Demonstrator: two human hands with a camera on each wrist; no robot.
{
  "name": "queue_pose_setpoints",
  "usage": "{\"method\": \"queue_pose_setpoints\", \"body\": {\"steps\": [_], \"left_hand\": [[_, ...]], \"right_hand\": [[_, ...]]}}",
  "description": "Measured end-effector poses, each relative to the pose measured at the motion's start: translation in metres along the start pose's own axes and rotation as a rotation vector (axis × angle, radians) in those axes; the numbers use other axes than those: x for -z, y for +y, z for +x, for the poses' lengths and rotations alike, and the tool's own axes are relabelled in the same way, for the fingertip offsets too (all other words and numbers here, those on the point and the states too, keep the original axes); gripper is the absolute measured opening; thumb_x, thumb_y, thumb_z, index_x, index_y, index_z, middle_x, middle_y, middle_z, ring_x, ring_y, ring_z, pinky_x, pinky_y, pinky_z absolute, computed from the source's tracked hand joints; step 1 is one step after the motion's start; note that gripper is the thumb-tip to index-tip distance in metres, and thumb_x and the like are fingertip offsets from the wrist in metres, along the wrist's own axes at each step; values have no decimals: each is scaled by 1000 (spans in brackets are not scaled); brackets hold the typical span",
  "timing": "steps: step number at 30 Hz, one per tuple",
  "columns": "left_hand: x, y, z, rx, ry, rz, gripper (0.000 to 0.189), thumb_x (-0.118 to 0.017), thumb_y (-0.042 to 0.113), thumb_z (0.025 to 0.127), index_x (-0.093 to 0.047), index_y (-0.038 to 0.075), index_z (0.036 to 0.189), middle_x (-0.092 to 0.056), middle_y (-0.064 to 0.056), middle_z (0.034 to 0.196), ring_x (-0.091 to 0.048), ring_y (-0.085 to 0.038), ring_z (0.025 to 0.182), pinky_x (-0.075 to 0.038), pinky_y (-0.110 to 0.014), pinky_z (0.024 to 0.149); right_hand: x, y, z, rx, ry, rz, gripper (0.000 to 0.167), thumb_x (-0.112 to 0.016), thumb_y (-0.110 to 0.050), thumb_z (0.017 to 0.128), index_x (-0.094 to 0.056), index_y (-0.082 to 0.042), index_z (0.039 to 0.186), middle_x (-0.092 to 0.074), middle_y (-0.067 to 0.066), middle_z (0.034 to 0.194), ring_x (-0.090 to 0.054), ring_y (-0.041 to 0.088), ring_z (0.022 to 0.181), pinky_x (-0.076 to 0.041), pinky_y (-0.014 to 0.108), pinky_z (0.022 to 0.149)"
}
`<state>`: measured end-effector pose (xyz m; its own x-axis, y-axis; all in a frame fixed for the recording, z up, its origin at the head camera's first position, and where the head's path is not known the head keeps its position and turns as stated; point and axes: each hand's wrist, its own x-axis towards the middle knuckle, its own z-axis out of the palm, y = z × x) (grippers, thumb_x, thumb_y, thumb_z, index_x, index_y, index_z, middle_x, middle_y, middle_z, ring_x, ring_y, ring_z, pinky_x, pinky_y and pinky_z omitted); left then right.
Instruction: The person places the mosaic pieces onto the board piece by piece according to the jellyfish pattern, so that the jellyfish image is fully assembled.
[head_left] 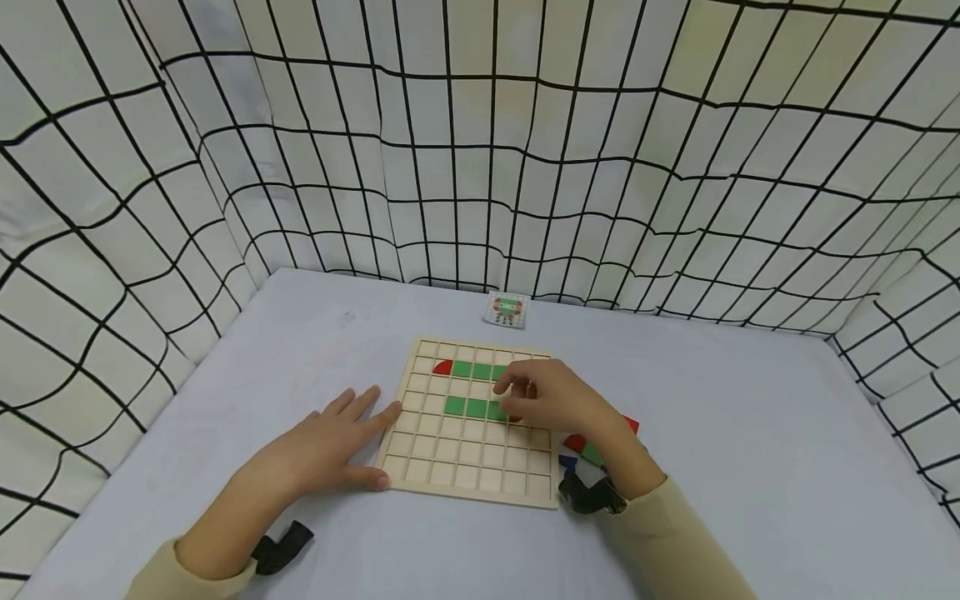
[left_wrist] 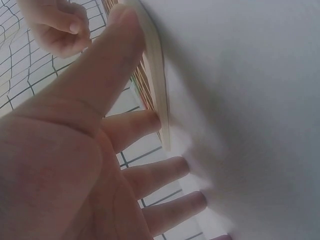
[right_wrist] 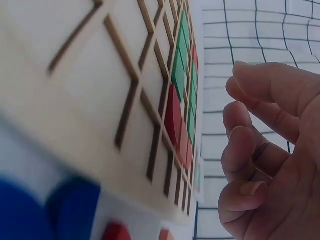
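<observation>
A wooden grid board point(head_left: 472, 477) lies flat on the white table. Its upper row bears a red rounded piece point(head_left: 443, 367) and green square pieces point(head_left: 472, 370); a lower row has more green squares point(head_left: 476, 407). In the right wrist view a dark red piece point(right_wrist: 173, 115) sits at the end of that row, beside lighter red ones. My left hand point(head_left: 330, 454) is spread at the board's left edge, thumb and index finger touching it. My right hand point(head_left: 555, 396) hovers over the board's right side with relaxed, bent fingers point(right_wrist: 242, 145) and nothing between them, covering some cells.
Loose pieces lie right of the board, partly under my right forearm: a red one point(head_left: 576, 442), a green one point(head_left: 592, 454) and a blue one point(head_left: 567, 461). A small pattern card point(head_left: 507, 309) lies behind the board. Black netting point(head_left: 450, 146) surrounds the table's back and sides.
</observation>
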<state>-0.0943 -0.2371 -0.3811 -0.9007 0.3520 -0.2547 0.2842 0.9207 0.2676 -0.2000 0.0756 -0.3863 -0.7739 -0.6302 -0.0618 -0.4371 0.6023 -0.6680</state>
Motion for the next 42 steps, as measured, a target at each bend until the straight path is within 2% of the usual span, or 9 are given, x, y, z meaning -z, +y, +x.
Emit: {"method": "queue_pose_setpoints", "body": {"steps": [8,14,20,26,37,42], "left_hand": [[0,0,0,11,3,-13,93,-72,60,81,-37,17,156,-25,-23,162,-22,-55,144,-32,-75,102],[0,-1,1,10,11,-3,94,-72,61,80,-38,18,155,-26,-23,161,-23,-54,144,-32,-75,102],[0,-1,1,13,3,-5,95,-71,64,79,-38,17,155,-27,-23,161,-23,-55,144,-33,-75,102],[0,0,0,14,5,-10,95,-70,65,78,-39,17,155,-27,-23,161,-24,-55,144,-33,-74,102],[-1,-1,-1,1,13,-9,95,-70,65,78,-38,18,155,-28,-24,160,-25,-56,143,-34,-75,100],[-1,-1,0,5,12,-1,95,-70,65,78,-39,18,155,-28,-24,160,-25,-55,143,-34,-74,101]], "right_hand": [[18,20,-23,-72,26,13,9,-69,-24,94,-70,-22,103,-60,-3,84,-54,18,73,-48,29,60],[29,35,-39,-85,-60,23,10,-74,-18,89,-68,-18,96,-60,-2,81,-56,17,73,-50,29,61],[37,44,-49,-120,-148,6,18,-81,-19,82,-67,-16,93,-61,-2,80,-57,17,72,-50,30,61],[35,49,-53,-172,-215,-3,21,-84,-15,79,-69,-18,94,-62,-1,79,-56,17,74,-48,30,63],[29,47,-51,-163,-207,-43,20,-84,-12,78,-68,-18,88,-59,-1,76,-53,15,71,-45,29,60],[30,47,-52,-134,-204,-48,19,-84,-12,78,-67,-17,86,-57,-1,74,-52,15,70,-43,28,59]]}}
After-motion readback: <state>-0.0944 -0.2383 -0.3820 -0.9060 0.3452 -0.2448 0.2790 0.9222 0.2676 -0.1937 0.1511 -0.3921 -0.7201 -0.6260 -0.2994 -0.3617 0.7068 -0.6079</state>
